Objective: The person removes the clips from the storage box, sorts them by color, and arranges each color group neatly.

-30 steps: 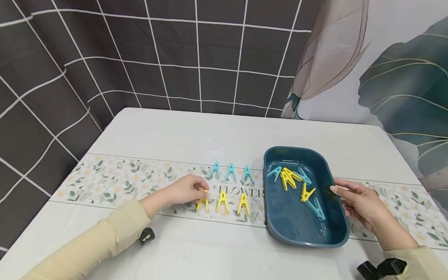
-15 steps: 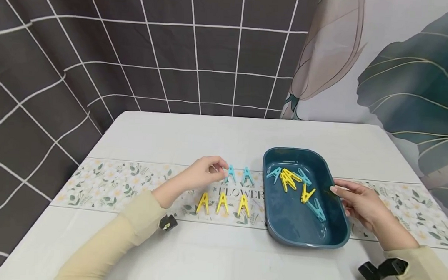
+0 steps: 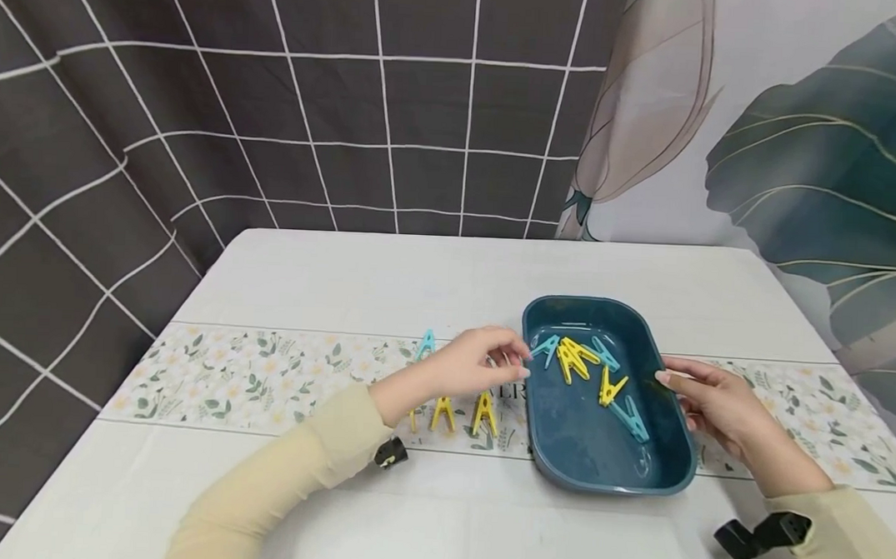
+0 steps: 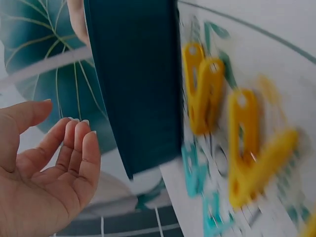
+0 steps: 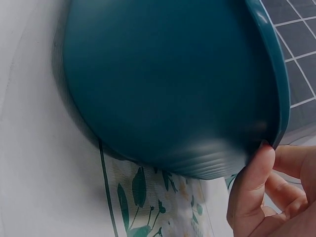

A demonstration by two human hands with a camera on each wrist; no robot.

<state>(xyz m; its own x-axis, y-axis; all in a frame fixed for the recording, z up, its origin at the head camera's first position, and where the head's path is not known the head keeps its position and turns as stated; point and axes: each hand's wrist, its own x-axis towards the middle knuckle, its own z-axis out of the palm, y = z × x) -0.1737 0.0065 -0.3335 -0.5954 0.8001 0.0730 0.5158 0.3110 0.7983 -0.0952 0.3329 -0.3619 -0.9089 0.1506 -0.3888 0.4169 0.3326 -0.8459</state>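
Observation:
My right hand (image 3: 720, 408) pinches the right rim of a dark blue plastic tray (image 3: 583, 452), thumb over the edge; the right wrist view shows that grip close up. My left hand (image 3: 478, 364) hovers by the tray's left rim. In the left wrist view its fingers (image 4: 74, 148) are loosely bent, with nothing between them. Yellow clothespins (image 3: 484, 413) stand in a row on the table, the leftmost partly behind the left wrist. Behind them shows one light blue clothespin (image 3: 426, 344); the left hand hides others of that row from the head view.
Inside the tray lie several yellow clothespins (image 3: 574, 360) and blue clothespins (image 3: 631, 419). The white table (image 3: 358, 284) carries a floral printed band (image 3: 241, 375). A dark grid-patterned curtain (image 3: 336, 99) hangs behind and to the left.
My left hand has moved right, from the leftmost yellow clothespin past the blue row to the tray's left rim. The right hand stays on the tray, and the head view has shifted slightly.

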